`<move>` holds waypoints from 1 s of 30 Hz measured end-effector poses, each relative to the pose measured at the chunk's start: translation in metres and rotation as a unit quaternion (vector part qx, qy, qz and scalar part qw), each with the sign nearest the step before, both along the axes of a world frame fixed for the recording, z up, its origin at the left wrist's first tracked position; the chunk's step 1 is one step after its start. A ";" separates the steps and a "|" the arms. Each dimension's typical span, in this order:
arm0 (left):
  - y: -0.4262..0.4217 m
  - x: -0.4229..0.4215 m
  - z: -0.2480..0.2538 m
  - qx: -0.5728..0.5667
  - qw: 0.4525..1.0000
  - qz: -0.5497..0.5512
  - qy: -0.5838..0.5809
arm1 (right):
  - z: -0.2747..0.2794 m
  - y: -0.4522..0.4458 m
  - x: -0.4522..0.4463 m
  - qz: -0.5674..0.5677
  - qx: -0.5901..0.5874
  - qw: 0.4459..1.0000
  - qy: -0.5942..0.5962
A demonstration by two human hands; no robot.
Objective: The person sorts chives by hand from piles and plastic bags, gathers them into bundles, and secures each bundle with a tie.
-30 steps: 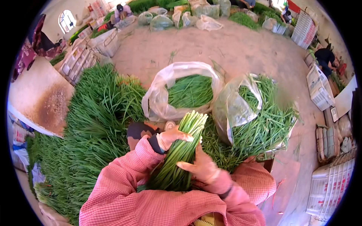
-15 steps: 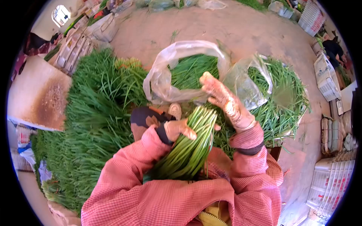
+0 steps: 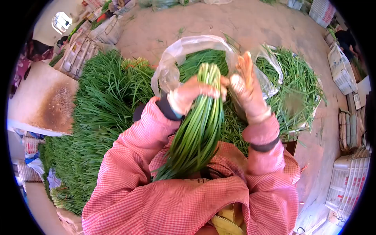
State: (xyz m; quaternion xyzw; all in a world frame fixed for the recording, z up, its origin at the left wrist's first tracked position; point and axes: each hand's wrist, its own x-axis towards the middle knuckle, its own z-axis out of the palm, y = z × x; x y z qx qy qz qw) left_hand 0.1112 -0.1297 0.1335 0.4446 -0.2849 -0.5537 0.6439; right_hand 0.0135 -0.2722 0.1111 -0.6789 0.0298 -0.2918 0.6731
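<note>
My left hand is wrapped round a bunch of garlic chives just below its pale cut ends, which point up and away from me. The long green leaves hang down toward my lap. Just right of the bunch, my right hand is raised with fingers stretched out and holds nothing I can see. Beyond both hands, a clear plastic bag stands with its mouth spread around more green leaves. A second clear plastic bag lies by the heap on the right.
A large pile of chives fills my left side. Loose leaves lie heaped at the right. White plastic crates line the right edge, near another person. A stained white board stands far left.
My left hand has lifted the chive bunch up and away from me, bringing its ends more upright. My right hand has turned fingers-up and now sits closer beside the bunch.
</note>
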 end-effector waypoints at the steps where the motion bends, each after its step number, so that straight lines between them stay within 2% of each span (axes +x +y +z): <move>1: -0.008 0.011 0.006 -0.022 0.998 0.051 -0.032 | -0.003 0.014 -0.006 0.010 0.010 1.000 -0.010; 2: -0.016 0.018 0.013 -0.045 0.992 0.098 -0.065 | -0.007 0.038 -0.014 0.009 -0.034 0.999 -0.001; 3: -0.020 0.013 0.028 -0.046 0.988 0.147 -0.025 | -0.019 0.061 -0.015 -0.018 -0.049 0.999 -0.004; 6: -0.029 -0.008 0.024 -0.075 0.984 0.160 0.002 | -0.055 0.082 -0.022 -0.145 -0.116 0.983 0.010; 8: -0.027 -0.027 0.021 -0.070 0.976 0.203 0.019 | -0.047 0.085 -0.032 -0.148 -0.044 0.987 -0.041; 9: -0.028 -0.035 0.018 -0.108 0.970 0.212 0.057 | -0.040 0.079 -0.037 -0.132 -0.043 0.990 -0.025; 10: -0.030 -0.040 0.016 -0.147 0.959 0.220 0.097 | -0.032 0.079 -0.042 -0.140 0.008 0.990 -0.028; 11: -0.034 -0.041 0.015 -0.154 0.958 0.220 0.101 | -0.040 0.073 -0.043 -0.117 0.021 0.993 0.009; 13: -0.038 -0.042 0.016 -0.144 0.970 0.196 0.027 | -0.054 0.067 -0.045 -0.091 0.030 0.994 0.044; 14: -0.038 -0.042 0.022 -0.148 0.969 0.197 0.026 | -0.056 0.069 -0.047 -0.069 0.119 0.990 0.023; 15: -0.036 -0.040 0.030 -0.134 0.975 0.147 0.096 | -0.057 0.070 -0.048 -0.047 0.207 0.977 0.002; 16: -0.036 -0.037 0.037 -0.117 0.975 0.093 0.165 | -0.057 0.066 -0.050 -0.049 0.206 0.977 -0.002; 17: -0.042 -0.025 0.034 -0.133 0.965 0.069 0.214 | -0.056 0.062 -0.055 0.011 0.334 0.942 0.010; 20: -0.060 0.004 0.034 -0.136 0.970 0.097 0.176 | -0.054 0.061 -0.069 0.043 0.285 0.956 0.047; 21: -0.063 0.000 0.041 -0.032 0.969 0.204 0.135 | -0.052 0.061 -0.071 0.061 0.285 0.955 0.046; 22: -0.068 0.011 0.033 -0.034 0.970 0.199 0.136 | -0.050 0.059 -0.073 0.078 0.285 0.954 0.044; 23: -0.071 0.034 0.018 -0.201 0.954 0.068 0.212 | -0.054 0.058 -0.075 0.091 0.303 0.948 0.028; 24: -0.071 0.051 0.011 -0.355 0.890 -0.065 0.280 | -0.056 0.057 -0.078 0.085 0.303 0.949 0.028; 26: -0.062 0.061 0.038 -0.314 0.903 0.163 0.245 | -0.060 0.053 -0.086 0.105 0.338 0.935 0.033; 27: -0.057 0.092 0.038 -0.211 0.942 0.253 0.060 | -0.063 0.048 -0.092 0.110 0.360 0.924 0.063; 28: -0.057 0.115 0.035 -0.099 0.930 0.330 -0.130 | -0.068 0.043 -0.094 0.105 0.360 0.925 0.063; 29: -0.054 0.073 0.044 -0.245 0.906 0.264 -0.221 | -0.074 0.039 -0.093 0.112 0.376 0.918 0.056; 30: -0.051 0.055 0.042 -0.245 0.906 0.263 -0.223 | -0.077 0.036 -0.092 0.122 0.392 0.911 0.049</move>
